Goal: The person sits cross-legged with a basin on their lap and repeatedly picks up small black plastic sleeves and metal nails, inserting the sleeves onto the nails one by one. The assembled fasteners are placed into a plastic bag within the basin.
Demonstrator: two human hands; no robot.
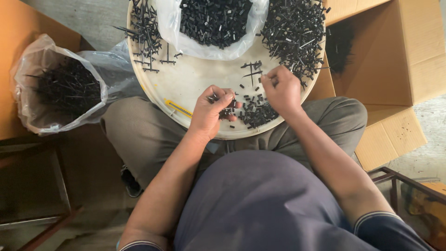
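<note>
A round cream tray (195, 81) rests on my lap. My left hand (211, 111) is curled over its near rim, closed around several small black plastic pieces. My right hand (281, 90) hovers just right of it, fingertips pinched on a tiny black piece. A small heap of loose black pieces (255, 114) lies between and below my hands. A few black sprue frames (252, 69) lie just beyond my right hand.
A clear bag of small black parts (213, 21) sits at the tray's far side, flanked by piles of black sprues at left (146, 32) and right (295, 32). A plastic bag of black sprues (67, 88) stands at left; an open cardboard box (390, 56) at right.
</note>
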